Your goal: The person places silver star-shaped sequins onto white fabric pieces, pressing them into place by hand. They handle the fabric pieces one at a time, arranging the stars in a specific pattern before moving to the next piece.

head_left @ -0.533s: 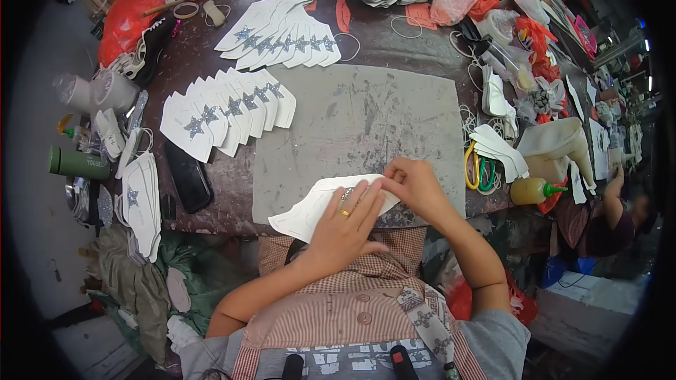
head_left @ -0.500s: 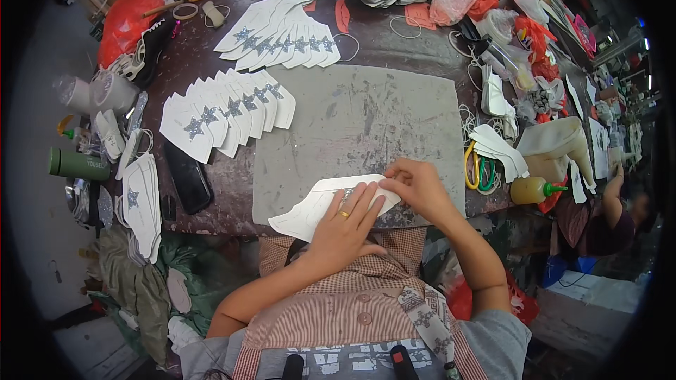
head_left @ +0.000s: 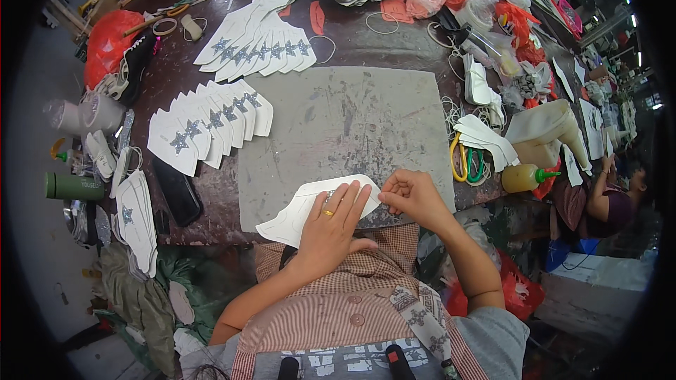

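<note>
One flat, curved white panel (head_left: 290,214), apparently at edge work: left hand (head_left: 328,229) spread atop, right hand (head_left: 415,197) curled by its right edge, grip unclear; next needs steady pressure.

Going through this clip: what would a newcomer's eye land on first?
Probably the two fans of white cut pieces with glittery stars, one at the grey mat's left edge, the other beyond its upper left. Next, the left hand spread flat over a white piece at the mat's near edge, with the right hand by its right end. The bright red bag stands out at upper left.
</note>
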